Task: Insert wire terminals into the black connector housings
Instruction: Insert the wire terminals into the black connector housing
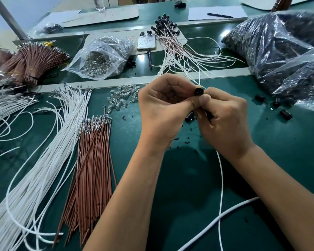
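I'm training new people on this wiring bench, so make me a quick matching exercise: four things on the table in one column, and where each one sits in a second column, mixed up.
Things
1. loose brown wires
2. phone
3. black connector housing
4. pile of small clear bulbs

Places
A. pinched between the fingertips of the left hand and the right hand
B. on the green mat, just left of the left hand
C. far side, beside the clear bag of bulbs
D. on the mat between the white wires and the left forearm

Pairs: 1-D, 2-C, 3-A, 4-B
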